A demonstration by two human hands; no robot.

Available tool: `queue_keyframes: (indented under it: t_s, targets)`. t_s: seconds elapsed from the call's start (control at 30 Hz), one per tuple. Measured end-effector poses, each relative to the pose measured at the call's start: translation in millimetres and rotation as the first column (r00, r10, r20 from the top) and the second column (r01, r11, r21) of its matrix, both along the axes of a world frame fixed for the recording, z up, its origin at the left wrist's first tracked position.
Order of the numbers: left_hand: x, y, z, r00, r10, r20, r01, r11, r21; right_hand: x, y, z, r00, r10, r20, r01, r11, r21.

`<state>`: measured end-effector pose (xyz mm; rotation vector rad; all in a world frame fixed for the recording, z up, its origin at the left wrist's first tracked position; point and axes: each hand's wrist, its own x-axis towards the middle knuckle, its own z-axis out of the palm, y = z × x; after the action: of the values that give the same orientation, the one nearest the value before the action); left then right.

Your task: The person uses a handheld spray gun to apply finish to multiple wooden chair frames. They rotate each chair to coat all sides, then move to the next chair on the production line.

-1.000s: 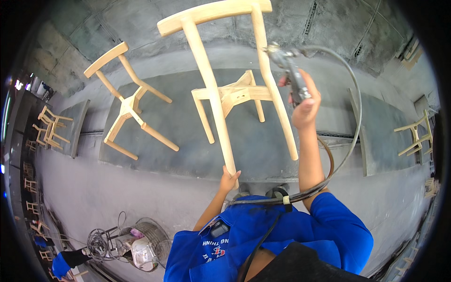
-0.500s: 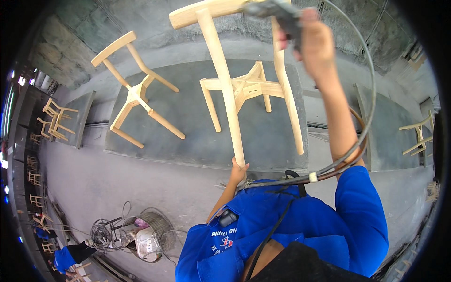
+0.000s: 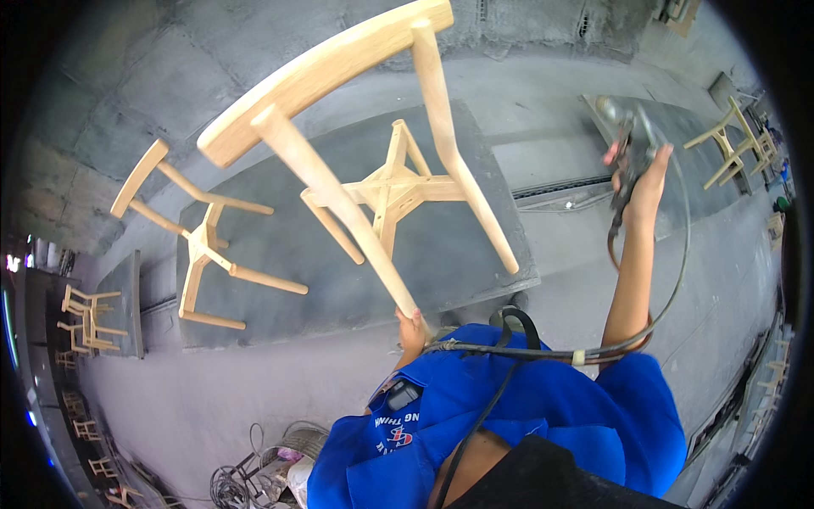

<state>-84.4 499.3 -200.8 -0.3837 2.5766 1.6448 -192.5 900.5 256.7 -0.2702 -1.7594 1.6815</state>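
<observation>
— Looking down, what is lying under all this?

— Grey concrete is spreading everywhere, floor (image 3: 254, 399) and wall (image 3: 127, 93) alike, dusty and patched. A dark grey mat (image 3: 458, 254) is lying flat on the floor in front of the person, and a second mat (image 3: 119, 305) is sitting further left. A tangle of cables (image 3: 246, 483) is piling up at the lower left.

— And the chair being worked on?

— The wooden chair (image 3: 381, 178) is being held tipped over above the dark mat, raised toward the camera. Its curved backrest is pointing up and to the left of the picture, nearest the lens, while the long back posts are running down and to the right, so the long axis is slanting from upper left to lower right. The seat frame is facing away, toward the mat.

— Who is gripping what?

— The left hand (image 3: 413, 327) is closing its fingers around the lower end of one post, just above the blue shirt (image 3: 526, 424). The right hand (image 3: 640, 182) is raised out to the right, well apart from the chair, with fingers wrapped tight on a spray gun (image 3: 627, 144). A black hose (image 3: 543, 349) is looping from the gun back across the body.

— Anything else around?

— Another chair (image 3: 199, 242) is lying on its side at the mat's left end, and a third chair (image 3: 729, 140) is resting far right. Small chairs (image 3: 85, 318) are standing by the left edge.
</observation>
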Motion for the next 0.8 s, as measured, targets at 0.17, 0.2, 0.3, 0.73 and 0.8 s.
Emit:
queue_keyframes:
  t_s: [0.17, 0.2, 0.3, 0.73, 0.8]
  targets:
    - [-31.5, -9.1, 14.6, 0.984, 0.001, 0.177, 0.076, 0.901, -0.427, 65.5, 7.0, -54.3, 0.973, -0.031, 0.230, 0.065, 0.988, -0.138]
    - [-49.8, -15.7, 17.2, 0.973, -0.048, 0.226, 0.152, 0.869, -0.470, 74.4, 3.7, -60.0, 0.970, -0.012, 0.242, 0.052, 0.985, -0.162]
    - [-120.6, -18.2, 28.3, 0.972, -0.085, 0.220, 0.202, 0.783, -0.588, 89.9, -2.7, -62.3, 0.960, -0.008, 0.279, 0.069, 0.975, -0.210]
    - [123.0, -29.3, 26.9, 0.719, -0.493, 0.489, 0.408, 0.870, 0.277, 54.3, -8.6, -140.7, 0.972, 0.200, 0.122, -0.098, 0.821, -0.563]
    - [192.4, -41.5, 57.0, 0.882, -0.368, 0.295, 0.348, 0.930, 0.120, 48.9, -8.5, -188.1, 0.957, 0.186, 0.225, -0.015, 0.802, -0.597]
